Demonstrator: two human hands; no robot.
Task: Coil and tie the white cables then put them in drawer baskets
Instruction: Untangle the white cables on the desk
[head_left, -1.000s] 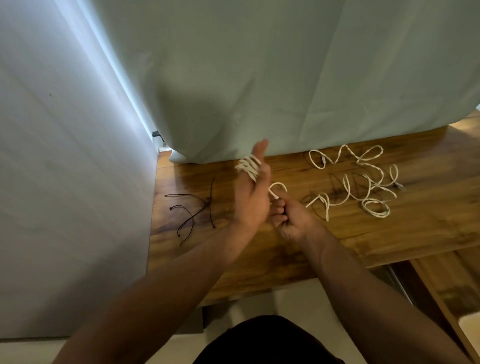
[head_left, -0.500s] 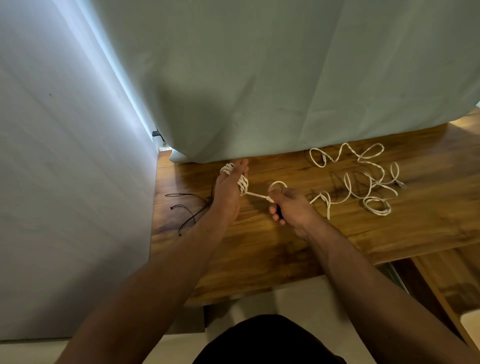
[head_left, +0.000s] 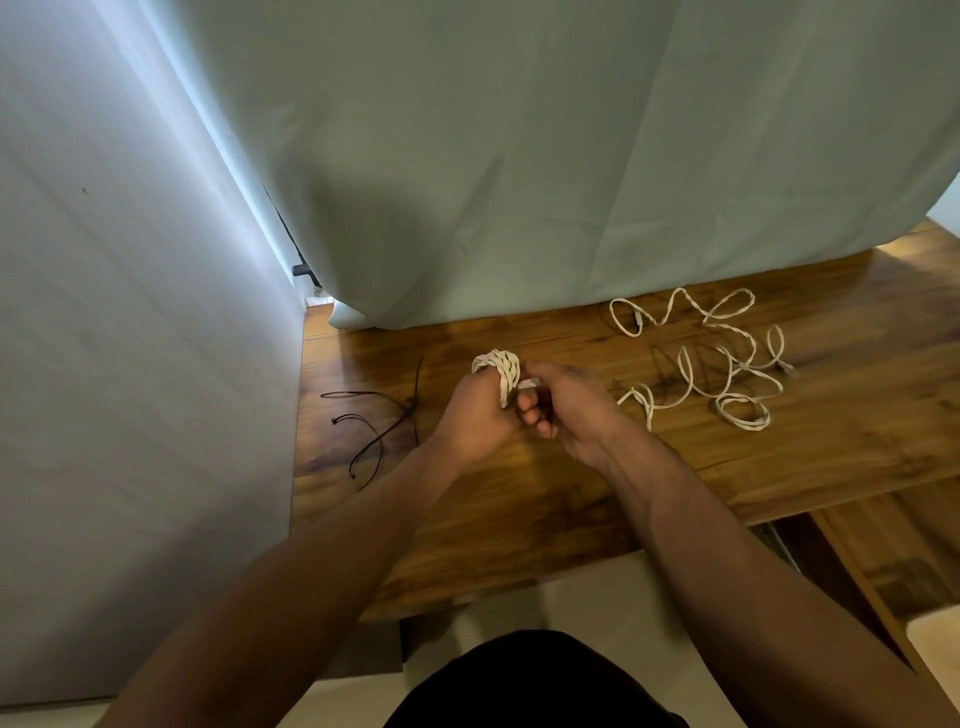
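White cables (head_left: 727, 364), black ties (head_left: 379, 421), brown wood-grain table (head_left: 519, 499), pale green curtain (head_left: 519, 156).

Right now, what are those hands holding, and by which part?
A white cable is wound round the fingers of the left hand; the right hand pinches its loose end beside the coil.
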